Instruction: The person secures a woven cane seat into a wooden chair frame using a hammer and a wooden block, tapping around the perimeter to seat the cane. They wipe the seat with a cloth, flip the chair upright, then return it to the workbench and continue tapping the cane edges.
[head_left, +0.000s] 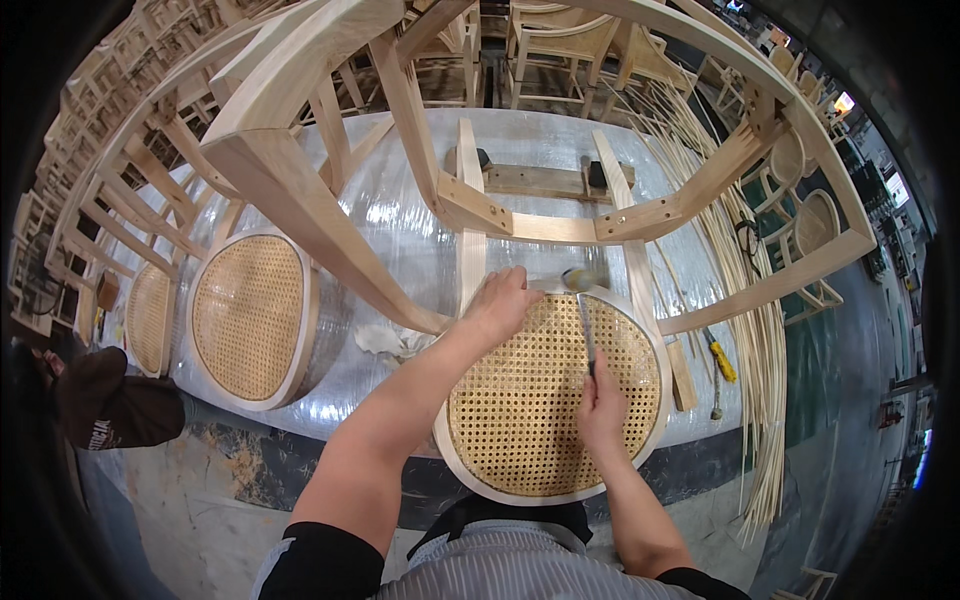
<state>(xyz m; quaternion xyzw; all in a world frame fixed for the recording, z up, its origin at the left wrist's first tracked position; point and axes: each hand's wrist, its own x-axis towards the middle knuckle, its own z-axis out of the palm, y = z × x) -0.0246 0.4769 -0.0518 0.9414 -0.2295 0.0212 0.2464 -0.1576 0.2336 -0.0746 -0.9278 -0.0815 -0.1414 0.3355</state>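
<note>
A rounded chair back with a woven cane panel (530,420) and a pale wooden rim is in front of me, attached to an upturned chair frame (560,228). My right hand (603,405) is wrapped round the dark grip of a hammer (587,330). Its metal shaft points away from me over the cane, and its head is blurred at the panel's far rim. At the far left part of that rim is my left hand (503,303), its fingers bent together and pointing toward the hammer head. Whatever they pinch is hidden or too small to name.
Left of me stands another chair with a cane back (250,315). A white cloth (392,341) lies on the plastic-wrapped table (400,165). On the right are a yellow-handled tool (722,362) and long cane strips (765,420). A person in dark clothing (120,400) is at far left.
</note>
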